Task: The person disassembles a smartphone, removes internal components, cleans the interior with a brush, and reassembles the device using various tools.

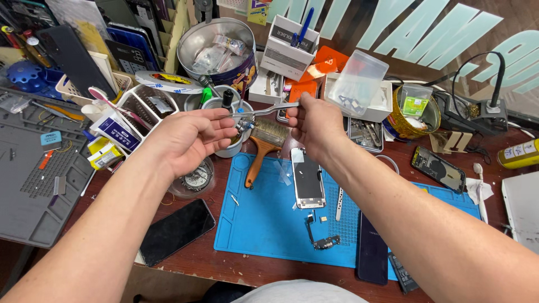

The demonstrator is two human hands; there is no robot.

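Left hand [188, 137]: raised above the desk [236, 269], forearm entering from lower left, palm turned inward, grip pinched closed on the near end of metal tweezers [264, 109]. Right hand [317, 123]: raised at the same height, forearm entering from lower right, knuckles up, fingers closed on the far end of the same tweezers.

Tweezers: slim, polished steel, long axis near horizontal, running left to right between both hands, right end slightly higher. Held in the air over a brush [264, 143], clear of the desk. Tip direction hard to read; possibly a small part at the left pinch.

Brush: flat, pale bristles, orange wooden handle pointing down-left, lying across the upper edge of a blue mat [264, 224].

Mat: rubbery, gridded, rectangular. On it, a small phone [307, 179], opened, silver back, long axis upright in view; a loose flex part [323, 241] below it.

Black phone [177, 230]: glossy, lying on wood, left of the mat.
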